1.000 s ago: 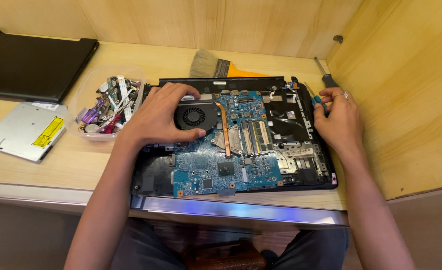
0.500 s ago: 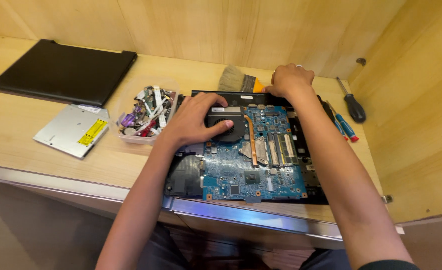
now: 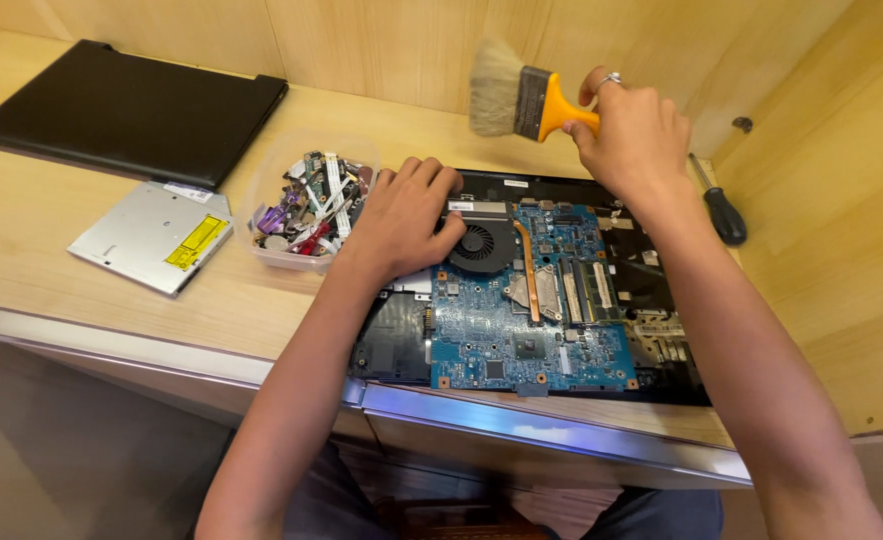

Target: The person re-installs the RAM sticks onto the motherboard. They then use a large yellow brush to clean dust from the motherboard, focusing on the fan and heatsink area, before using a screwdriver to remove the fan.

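Right hand [image 3: 630,135] up top center is gripping my orange-handled brush [image 3: 522,102], bristles held off the board. Left hand [image 3: 407,215] lies flat, fingers spread, pinning the opened laptop [image 3: 537,300] beside its fan [image 3: 479,243] so it won't slide.

This looks like a small electronics repair workshop. A plain wooden bench [image 3: 82,300] is boxed in by wooden wall panels at the back and side. On it lies an opened laptop [image 3: 552,290] with its blue circuit board and cooling fan bare, a clear tub of loose small parts [image 3: 307,205], a removed optical drive [image 3: 152,235], a closed black laptop [image 3: 127,110] and a black-handled screwdriver [image 3: 724,210].
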